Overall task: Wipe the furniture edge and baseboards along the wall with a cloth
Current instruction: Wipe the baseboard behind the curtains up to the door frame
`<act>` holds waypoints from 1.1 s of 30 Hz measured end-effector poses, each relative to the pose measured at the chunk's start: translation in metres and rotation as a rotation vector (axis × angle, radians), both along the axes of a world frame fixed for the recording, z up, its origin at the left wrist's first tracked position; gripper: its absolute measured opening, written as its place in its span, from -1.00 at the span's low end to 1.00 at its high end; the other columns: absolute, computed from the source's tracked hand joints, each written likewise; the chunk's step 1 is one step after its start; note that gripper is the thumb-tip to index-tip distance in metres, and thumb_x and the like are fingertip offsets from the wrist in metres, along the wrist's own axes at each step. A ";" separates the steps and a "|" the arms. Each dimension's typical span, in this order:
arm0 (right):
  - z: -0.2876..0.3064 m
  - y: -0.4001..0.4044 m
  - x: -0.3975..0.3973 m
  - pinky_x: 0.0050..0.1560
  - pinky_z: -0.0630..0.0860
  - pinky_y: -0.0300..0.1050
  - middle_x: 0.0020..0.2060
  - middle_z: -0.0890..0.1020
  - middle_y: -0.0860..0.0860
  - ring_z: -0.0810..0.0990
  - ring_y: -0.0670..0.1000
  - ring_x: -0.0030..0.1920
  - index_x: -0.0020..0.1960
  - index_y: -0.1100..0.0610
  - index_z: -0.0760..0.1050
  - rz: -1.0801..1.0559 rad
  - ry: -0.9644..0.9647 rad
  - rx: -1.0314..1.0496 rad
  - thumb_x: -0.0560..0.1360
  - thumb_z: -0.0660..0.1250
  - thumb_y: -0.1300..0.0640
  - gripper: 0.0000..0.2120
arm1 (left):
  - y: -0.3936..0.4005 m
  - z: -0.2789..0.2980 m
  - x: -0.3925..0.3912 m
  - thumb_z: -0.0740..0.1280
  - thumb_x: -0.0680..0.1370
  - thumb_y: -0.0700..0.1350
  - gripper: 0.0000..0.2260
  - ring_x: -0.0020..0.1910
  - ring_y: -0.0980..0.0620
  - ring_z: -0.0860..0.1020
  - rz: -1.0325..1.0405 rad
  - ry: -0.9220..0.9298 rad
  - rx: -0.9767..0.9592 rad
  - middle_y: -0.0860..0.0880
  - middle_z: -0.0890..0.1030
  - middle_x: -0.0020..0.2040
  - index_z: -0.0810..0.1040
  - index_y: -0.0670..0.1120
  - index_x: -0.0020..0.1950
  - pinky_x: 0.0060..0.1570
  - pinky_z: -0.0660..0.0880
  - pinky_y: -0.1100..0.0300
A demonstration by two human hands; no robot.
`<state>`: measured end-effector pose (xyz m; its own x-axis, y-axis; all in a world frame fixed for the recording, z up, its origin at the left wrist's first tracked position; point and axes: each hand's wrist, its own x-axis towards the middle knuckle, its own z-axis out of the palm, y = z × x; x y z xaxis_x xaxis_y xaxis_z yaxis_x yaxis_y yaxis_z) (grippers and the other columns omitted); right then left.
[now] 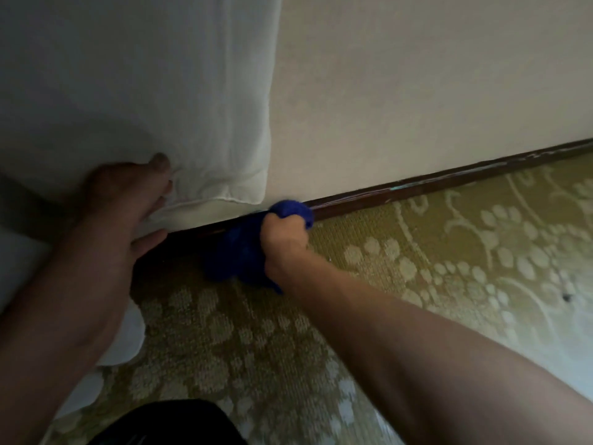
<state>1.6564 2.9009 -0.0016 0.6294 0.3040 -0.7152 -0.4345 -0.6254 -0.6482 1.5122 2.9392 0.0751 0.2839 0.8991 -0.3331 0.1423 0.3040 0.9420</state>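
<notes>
Left hand [128,200]: centre-left of frame; fingers grasping hem of white fabric [160,91] (curtain or bed cover, can't tell which), lifting it off the wall base.
Right hand [284,232]: frame centre; clenched round blue cloth [244,252].
Cloth: bunched, front lobe pressed on dark wood baseboard [449,179] just right of fabric corner; rest hangs down to carpet [417,268].
Baseboard: runs from centre to upper right, along foot of cream wall [417,75]; pale scuffs on top edge.
Step (est.): wiping baseboard at the fabric's edge; stretch to upper right looks unwiped.
Risk 1: fabric slips from left hand, drops over cloth & smears; cause: thin grip on hem only.
Risk 2: trailing cloth drags on carpet pile, picks up lint, re-deposits it on wood.
Risk 3: knuckles scrape wall if pressed too hard.
Hidden: baseboard behind fabric & under it in deep shadow; furniture edge not identifiable; right fingertips buried in cloth.
Cut off: both forearms at frame edge; dark shape at bottom centre, unclear.
Image: dim, some blur on left hand.
</notes>
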 end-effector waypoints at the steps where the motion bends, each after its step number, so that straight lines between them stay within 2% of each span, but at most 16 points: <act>1: -0.003 0.000 -0.005 0.29 0.41 -0.03 0.33 0.46 0.26 0.48 0.26 0.30 0.36 0.30 0.37 -0.003 0.010 0.008 0.56 0.22 0.12 -0.58 | 0.001 -0.003 0.001 0.27 0.28 0.27 -0.44 0.22 0.11 0.51 -0.012 0.026 -0.015 0.15 0.55 0.06 0.49 0.05 0.21 -0.04 0.40 0.21; 2: -0.008 -0.001 -0.005 0.27 0.41 -0.04 0.33 0.47 0.26 0.48 0.25 0.29 0.36 0.30 0.38 -0.005 0.025 0.018 0.57 0.21 0.11 -0.58 | 0.002 -0.004 0.003 0.29 0.33 0.21 -0.53 0.24 0.08 0.52 -0.007 0.008 -0.054 0.17 0.55 0.00 0.51 0.06 0.19 -0.05 0.39 0.22; 4: -0.016 -0.002 0.007 0.30 0.40 -0.05 0.34 0.46 0.26 0.47 0.24 0.30 0.38 0.30 0.37 0.041 0.075 0.031 0.57 0.22 0.11 -0.57 | 0.002 -0.012 0.006 0.28 0.49 0.07 -0.84 0.07 0.25 0.61 0.003 -0.068 -0.145 0.25 0.62 -0.12 0.66 0.16 -0.07 -0.07 0.38 0.24; 6: -0.024 0.000 0.026 0.37 0.38 0.00 0.37 0.42 0.25 0.44 0.24 0.33 0.43 0.31 0.31 0.034 0.137 0.064 0.56 0.23 0.15 -0.52 | -0.002 -0.010 0.013 0.21 0.56 -0.03 -0.70 -0.09 0.34 0.63 -0.060 -0.041 -0.140 0.29 0.66 -0.12 0.70 0.20 -0.21 0.00 0.42 0.16; 7: -0.025 0.001 0.034 0.39 0.37 0.04 0.39 0.40 0.23 0.43 0.24 0.34 0.45 0.31 0.28 0.022 0.177 0.074 0.56 0.23 0.17 -0.50 | -0.003 -0.012 0.019 0.25 0.51 -0.05 -0.77 -0.07 0.32 0.63 -0.070 -0.041 -0.114 0.26 0.66 -0.08 0.69 0.18 -0.16 0.05 0.45 0.13; 9: -0.023 0.000 0.048 0.36 0.41 0.09 0.38 0.41 0.21 0.44 0.25 0.32 0.45 0.29 0.28 0.039 0.223 0.086 0.54 0.24 0.21 -0.50 | -0.014 -0.008 0.040 0.31 0.45 -0.06 -0.82 0.02 0.18 0.61 -0.043 -0.072 -0.239 0.13 0.65 0.01 0.64 0.09 0.00 0.11 0.47 0.08; 12: -0.017 -0.004 0.069 0.32 0.43 0.09 0.33 0.44 0.20 0.46 0.25 0.30 0.42 0.26 0.30 0.131 0.271 0.073 0.58 0.19 0.21 -0.58 | -0.039 -0.010 0.087 0.27 0.59 -0.05 -0.77 0.08 0.06 0.54 0.024 -0.089 -0.381 0.01 0.57 0.13 0.51 -0.03 0.23 -0.09 0.50 0.14; 14: -0.015 -0.009 0.080 0.36 0.40 0.14 0.32 0.45 0.21 0.46 0.24 0.30 0.42 0.26 0.28 0.190 0.336 0.088 0.60 0.15 0.20 -0.60 | -0.045 -0.024 0.119 0.27 0.60 -0.01 -0.78 0.00 0.07 0.52 0.057 -0.028 -0.431 0.00 0.55 0.09 0.50 -0.05 0.21 -0.16 0.46 0.16; 16: -0.014 -0.015 0.090 0.34 0.42 0.20 0.32 0.45 0.22 0.47 0.25 0.28 0.43 0.24 0.26 0.235 0.363 0.135 0.58 0.18 0.20 -0.57 | -0.042 -0.046 0.137 0.27 0.58 -0.01 -0.75 0.00 0.02 0.53 0.095 0.161 -0.371 -0.02 0.56 0.13 0.50 -0.06 0.21 0.01 0.49 0.06; 18: -0.016 -0.026 0.104 0.27 0.47 0.24 0.30 0.48 0.23 0.51 0.26 0.24 0.42 0.20 0.29 0.244 0.366 0.157 0.54 0.23 0.20 -0.54 | -0.040 -0.069 0.139 0.27 0.58 0.03 -0.61 0.24 -0.11 0.49 0.025 0.389 -0.281 -0.06 0.49 0.34 0.44 -0.03 0.39 0.28 0.43 -0.06; 20: -0.019 -0.041 0.113 0.16 0.55 0.19 0.23 0.55 0.22 0.56 0.24 0.17 0.34 0.17 0.39 0.235 0.424 0.193 0.52 0.27 0.22 -0.60 | -0.044 -0.089 0.131 0.25 0.58 0.10 -0.48 0.39 -0.14 0.39 0.029 0.500 -0.364 -0.08 0.37 0.48 0.30 -0.02 0.52 0.38 0.34 -0.06; 22: -0.026 -0.056 0.113 0.00 0.59 0.05 0.17 0.60 0.22 0.59 0.22 0.10 0.29 0.19 0.47 0.227 0.531 0.245 0.52 0.28 0.22 -0.66 | -0.056 -0.097 0.120 0.23 0.58 0.17 -0.47 0.32 -0.14 0.46 0.107 0.383 -0.571 -0.10 0.44 0.42 0.36 -0.06 0.48 0.30 0.42 -0.04; 24: -0.032 -0.068 0.100 -0.07 0.56 -0.02 0.12 0.63 0.22 0.61 0.20 0.02 0.25 0.21 0.50 0.279 0.639 0.260 0.53 0.27 0.21 -0.70 | -0.069 -0.098 0.109 0.18 0.61 0.16 -0.55 0.11 -0.13 0.57 0.154 0.069 -0.783 -0.14 0.57 0.28 0.48 -0.10 0.37 0.05 0.54 0.01; 26: -0.038 -0.073 0.084 -0.05 0.56 -0.03 0.03 0.64 0.19 0.61 0.14 -0.07 0.18 0.20 0.51 0.360 0.733 0.257 0.54 0.27 0.18 -0.76 | -0.081 -0.103 0.099 0.13 0.64 0.12 -0.58 0.00 -0.11 0.58 0.193 -0.101 -0.823 -0.17 0.61 0.20 0.49 -0.11 0.35 -0.09 0.55 0.05; 29: -0.044 -0.068 0.077 -0.02 0.57 -0.03 0.05 0.64 0.19 0.61 0.12 -0.06 0.17 0.19 0.53 0.380 0.794 0.261 0.52 0.29 0.14 -0.74 | -0.082 -0.108 0.089 0.07 0.67 0.05 -0.63 -0.07 -0.05 0.52 0.331 -0.112 -0.765 -0.15 0.57 0.06 0.43 -0.08 0.38 -0.06 0.45 0.09; 33: -0.038 -0.052 0.103 -0.10 0.57 -0.07 0.03 0.64 0.17 0.62 0.10 -0.10 0.25 0.21 0.52 0.302 0.788 0.332 0.54 0.26 0.13 -0.68 | -0.074 -0.099 0.090 0.08 0.66 0.05 -0.62 0.17 -0.10 0.51 0.398 -0.152 -0.691 -0.08 0.48 0.36 0.40 -0.06 0.41 0.32 0.34 -0.03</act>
<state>1.7595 2.8487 -0.0391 -0.1457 0.6441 -0.7510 -0.6761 -0.6190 -0.3996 1.6024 2.8652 -0.0242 0.0733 0.5474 -0.8337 -0.2132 0.8252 0.5231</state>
